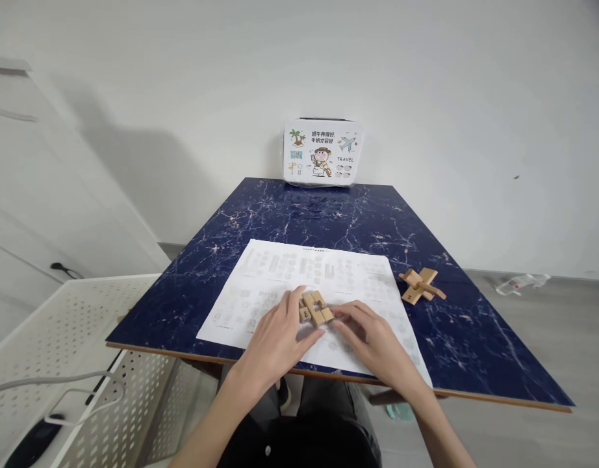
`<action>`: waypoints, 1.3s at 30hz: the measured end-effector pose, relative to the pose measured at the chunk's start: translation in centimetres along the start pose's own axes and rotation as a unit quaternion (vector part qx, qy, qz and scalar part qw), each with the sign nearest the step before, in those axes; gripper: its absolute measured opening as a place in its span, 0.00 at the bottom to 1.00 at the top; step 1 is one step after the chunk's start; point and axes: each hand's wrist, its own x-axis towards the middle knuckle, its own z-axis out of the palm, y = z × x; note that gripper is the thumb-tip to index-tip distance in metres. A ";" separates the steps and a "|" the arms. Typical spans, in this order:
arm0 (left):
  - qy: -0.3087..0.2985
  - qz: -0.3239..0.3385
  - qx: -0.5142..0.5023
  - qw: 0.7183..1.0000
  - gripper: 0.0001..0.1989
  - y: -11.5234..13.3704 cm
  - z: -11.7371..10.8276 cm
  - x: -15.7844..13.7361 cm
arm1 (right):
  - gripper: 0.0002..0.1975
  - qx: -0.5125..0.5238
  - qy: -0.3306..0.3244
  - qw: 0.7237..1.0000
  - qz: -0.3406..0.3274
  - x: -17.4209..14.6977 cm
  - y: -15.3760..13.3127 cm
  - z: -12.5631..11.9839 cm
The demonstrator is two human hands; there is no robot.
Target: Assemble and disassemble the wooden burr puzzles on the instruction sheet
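Several notched wooden puzzle pieces [318, 316] sit fitted together above a printed sheet [231, 312], and one of them bears a dark number. My left hand [275, 331] is closed on their left side, with the thumb along the near edge. From the right, my right hand [370, 335] grips their right end between thumb and fingers; its fingertips partly hide that end. Faint rows of diagrams cover the sheet. Off to the right, more wooden puzzle pieces [421, 286] lie crossed over one another on the dark blue marbled table [309, 214].
A white case with cartoon travel prints [321, 153] stands at the table's far edge against the wall. To the left is a white perforated rack [60, 325] with a cable [50, 380] across it. A clear plastic bag [521, 283] lies on the floor at right.
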 end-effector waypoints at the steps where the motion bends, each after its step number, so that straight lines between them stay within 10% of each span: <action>1: 0.008 -0.006 0.009 1.000 0.36 0.1 0.2 0.3 | 0.11 0.004 0.004 1.000 -0.001 -0.2 0.0 0.0; 22: -0.031 0.108 -0.052 0.992 0.28 -2.5 -1.6 6.7 | 0.09 0.015 0.023 1.000 0.003 -0.8 0.0 -0.5; 39: 0.096 -0.092 0.094 0.987 0.33 -12.4 -6.9 6.0 | 0.10 0.016 -0.034 0.999 0.015 -1.0 1.2 -2.1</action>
